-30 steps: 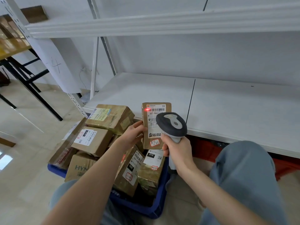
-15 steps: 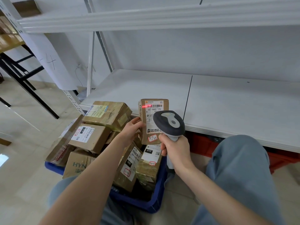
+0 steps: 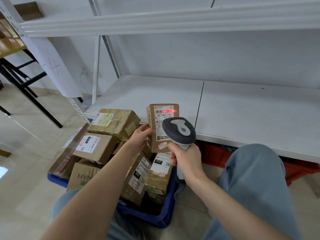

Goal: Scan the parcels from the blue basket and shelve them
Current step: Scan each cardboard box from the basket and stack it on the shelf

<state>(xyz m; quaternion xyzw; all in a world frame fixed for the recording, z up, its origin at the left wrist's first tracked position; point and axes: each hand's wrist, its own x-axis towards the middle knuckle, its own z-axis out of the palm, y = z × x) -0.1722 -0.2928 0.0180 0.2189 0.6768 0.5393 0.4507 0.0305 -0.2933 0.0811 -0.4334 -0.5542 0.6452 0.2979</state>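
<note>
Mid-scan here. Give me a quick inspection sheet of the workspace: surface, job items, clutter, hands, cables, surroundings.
Surface: white shelf, two boards meeting at a seam; upper shelf above.
Job's things: parcel held upright above the basket, the scanner throwing a red line across its barcode; more parcels piled in the basket.
Clutter: red crate under the shelf.
Grippers: left hand grips the parcel's left side; right hand grips the scanner handle.
Cables: thin wire on the wall behind the upright; scanner cord cannot tell.
Surroundings: tiled floor; black table frame and paper sheet marked 4 at left.
</note>
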